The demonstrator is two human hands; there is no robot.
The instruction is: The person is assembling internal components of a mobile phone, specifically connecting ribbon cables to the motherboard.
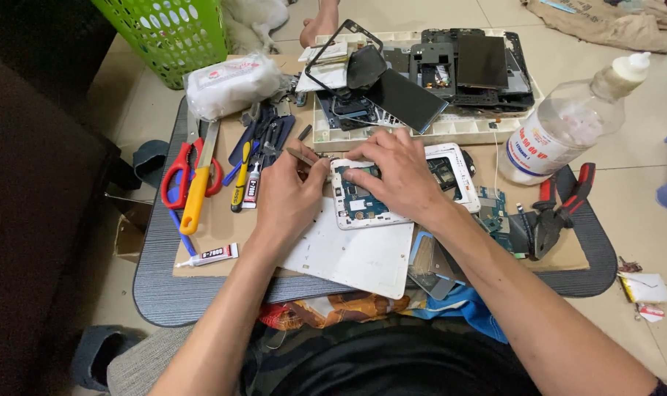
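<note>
We had the opened phone [363,199] lying on a white panel [352,257] mid-counter [157,293]. Our left hand [289,198] was pinched on tweezers [303,156] at its top-left corner; our right hand [399,176] pressed fingers-down on its upper edge. A slip of the tip could, we judged, scratch the blue board. Our fingers hid the contact point, so what the tweezers touched stayed unclear.

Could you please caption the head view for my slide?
Left hand works tweezers at an opened phone steadied by the right hand.
</note>
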